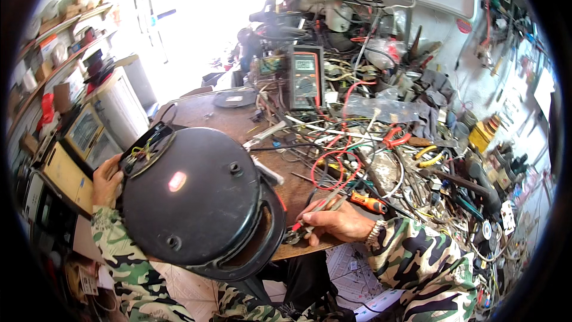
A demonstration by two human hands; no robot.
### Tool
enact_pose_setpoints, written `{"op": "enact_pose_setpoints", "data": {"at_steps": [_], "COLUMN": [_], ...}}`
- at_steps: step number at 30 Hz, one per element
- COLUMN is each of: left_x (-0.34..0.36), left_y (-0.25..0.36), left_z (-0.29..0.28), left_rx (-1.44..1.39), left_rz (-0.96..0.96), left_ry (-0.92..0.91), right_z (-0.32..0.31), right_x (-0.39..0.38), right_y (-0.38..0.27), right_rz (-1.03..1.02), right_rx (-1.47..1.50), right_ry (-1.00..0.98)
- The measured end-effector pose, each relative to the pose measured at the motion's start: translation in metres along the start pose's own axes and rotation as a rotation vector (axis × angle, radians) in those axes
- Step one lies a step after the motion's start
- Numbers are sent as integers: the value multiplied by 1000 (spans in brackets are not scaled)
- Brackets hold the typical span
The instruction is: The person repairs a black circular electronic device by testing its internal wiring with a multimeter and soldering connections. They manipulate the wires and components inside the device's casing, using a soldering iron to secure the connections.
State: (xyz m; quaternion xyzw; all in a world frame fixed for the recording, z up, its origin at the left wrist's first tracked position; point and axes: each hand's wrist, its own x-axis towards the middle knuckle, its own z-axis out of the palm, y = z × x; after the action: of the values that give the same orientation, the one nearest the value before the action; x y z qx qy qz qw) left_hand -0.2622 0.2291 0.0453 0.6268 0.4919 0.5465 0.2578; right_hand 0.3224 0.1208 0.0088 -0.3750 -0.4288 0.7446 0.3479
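Observation:
A black, round appliance body [190, 203] lies tilted at the table's front edge, its broad face with two small feet toward me. Colored wires [143, 154] show in an opened housing at its upper left. On the lower right it has a curved handle [274, 235]. My left hand [107, 180] grips the appliance's left edge, fingers partly hidden behind it. Beside the handle, my right hand [333, 220] is closed around a small metal hand tool [293, 235] with a red part; the fingers cover much of it, so its exact kind is unclear.
A multimeter [306, 77] stands upright behind, its red lead [336, 170] looping over the table [208, 110]. Tangled cables, red-handled pliers [396, 137], an orange screwdriver [368, 203] and a hammer [471, 188] crowd the right side. Shelves [65, 27] and boxes line the left.

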Motion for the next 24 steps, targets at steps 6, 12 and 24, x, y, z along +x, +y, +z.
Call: {"op": "enact_pose_setpoints", "data": {"at_steps": [6, 12, 24], "left_x": [-4, -4, 1], "left_y": [6, 14, -2], "left_z": [-3, 3, -4], "left_rx": [66, -75, -45], "left_rz": [-6, -31, 12], "left_ry": [-36, -32, -115], "right_z": [5, 5, 9], "right_x": [-3, -4, -8], "right_y": [2, 3, -7], "right_rz": [-77, -86, 68], "right_rx": [5, -2, 16], "right_ry": [73, 129, 114]}}
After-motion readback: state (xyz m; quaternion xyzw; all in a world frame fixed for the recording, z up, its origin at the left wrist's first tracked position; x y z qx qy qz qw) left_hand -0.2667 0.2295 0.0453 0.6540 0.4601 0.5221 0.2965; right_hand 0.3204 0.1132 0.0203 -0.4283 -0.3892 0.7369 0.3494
